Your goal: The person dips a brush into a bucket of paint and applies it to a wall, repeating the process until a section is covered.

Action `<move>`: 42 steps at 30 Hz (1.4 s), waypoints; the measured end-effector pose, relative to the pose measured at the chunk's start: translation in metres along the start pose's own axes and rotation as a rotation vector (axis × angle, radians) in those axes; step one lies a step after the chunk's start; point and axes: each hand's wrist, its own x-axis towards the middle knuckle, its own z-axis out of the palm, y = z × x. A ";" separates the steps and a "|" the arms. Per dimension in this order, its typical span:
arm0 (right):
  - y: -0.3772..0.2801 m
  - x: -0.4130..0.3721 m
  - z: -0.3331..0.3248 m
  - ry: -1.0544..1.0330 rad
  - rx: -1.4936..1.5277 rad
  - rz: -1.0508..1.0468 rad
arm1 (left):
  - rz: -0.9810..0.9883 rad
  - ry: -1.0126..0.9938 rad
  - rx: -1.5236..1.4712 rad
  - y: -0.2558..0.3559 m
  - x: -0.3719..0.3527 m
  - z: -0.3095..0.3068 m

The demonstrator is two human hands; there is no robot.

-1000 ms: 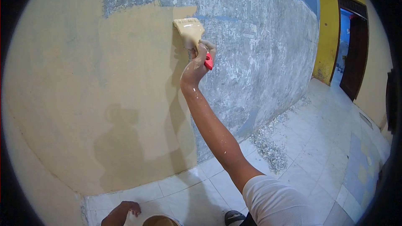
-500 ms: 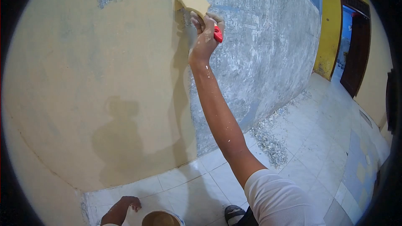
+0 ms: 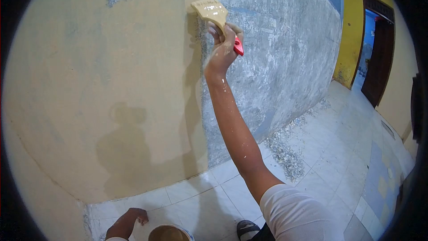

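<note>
My right hand (image 3: 224,47) is closed on a wide paintbrush (image 3: 210,10) with a red handle end, raised high at the wall. The brush head, coated in cream paint, lies at the border between the cream-painted wall (image 3: 133,58) and the bare grey wall (image 3: 276,58). Low in the view, my left hand (image 3: 140,215) hangs just above and left of a bucket (image 3: 191,234) of cream paint; its fingers are curled and small, and whether they hold anything cannot be made out.
Paint flakes (image 3: 285,156) are scattered on the white tiled floor (image 3: 223,201) along the wall's foot. A sandaled foot (image 3: 246,230) is at the bottom. A dark wooden door (image 3: 378,58) stands in the yellow wall (image 3: 350,31) at the right.
My right hand and the brush have shifted slightly down and right in view, and a cream strip now shows above the brush. My left hand is nearly unchanged.
</note>
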 end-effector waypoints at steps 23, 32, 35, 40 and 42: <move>0.007 0.012 -0.003 0.045 0.156 0.058 | -0.080 0.116 -0.022 0.023 -0.027 0.003; 0.014 -0.015 -0.021 0.140 0.095 0.113 | -0.082 0.127 0.005 0.028 -0.028 -0.001; 0.011 -0.041 -0.042 0.165 0.050 0.130 | -0.040 0.026 -0.010 0.021 -0.009 -0.006; -0.006 -0.080 -0.058 0.299 0.006 0.241 | -0.063 0.014 -0.047 0.016 -0.003 -0.007; -0.014 -0.084 -0.055 0.338 0.021 0.237 | -0.061 0.010 -0.041 0.017 0.000 -0.007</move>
